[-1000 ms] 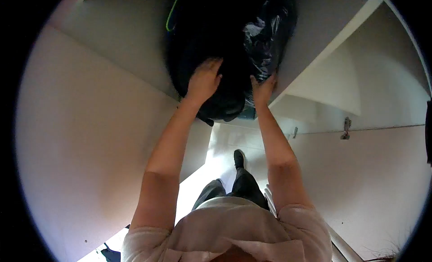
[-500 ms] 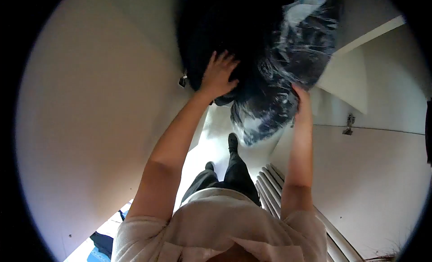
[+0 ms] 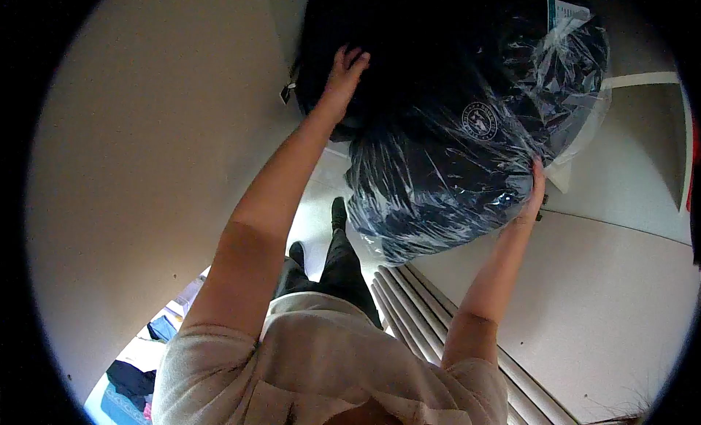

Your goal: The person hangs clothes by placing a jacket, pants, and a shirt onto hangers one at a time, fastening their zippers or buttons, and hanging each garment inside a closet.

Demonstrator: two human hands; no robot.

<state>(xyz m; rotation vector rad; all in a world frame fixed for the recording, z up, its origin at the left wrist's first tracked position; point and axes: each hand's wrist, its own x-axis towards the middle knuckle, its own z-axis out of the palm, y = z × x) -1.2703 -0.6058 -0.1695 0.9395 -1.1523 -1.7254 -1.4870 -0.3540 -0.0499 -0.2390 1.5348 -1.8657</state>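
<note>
A large dark soft item in a clear plastic bag (image 3: pixel 438 184) fills the upper middle, with a round white logo and a label on it. Against its left side lies a black bundle (image 3: pixel 409 52), too dark to make out fully. My left hand (image 3: pixel 347 78) presses on the black bundle with bent fingers; some fingertips sink from sight into the dark. On the lower right edge of the bag, my right hand (image 3: pixel 535 191) grips the plastic, its fingers partly hidden behind.
A cabinet door panel (image 3: pixel 153 147) stands to the left with a hinge (image 3: pixel 287 93). On the right are an open cupboard compartment (image 3: pixel 635 133) and another panel (image 3: pixel 606 293). Several pale bars (image 3: pixel 416 304) run along the lower right. Clothes (image 3: pixel 135 377) lie at lower left.
The bagged item has swung right and nearer, so its logo now shows. My right hand has moved right and slightly down with it; my left hand has shifted up, its fingers more bent.
</note>
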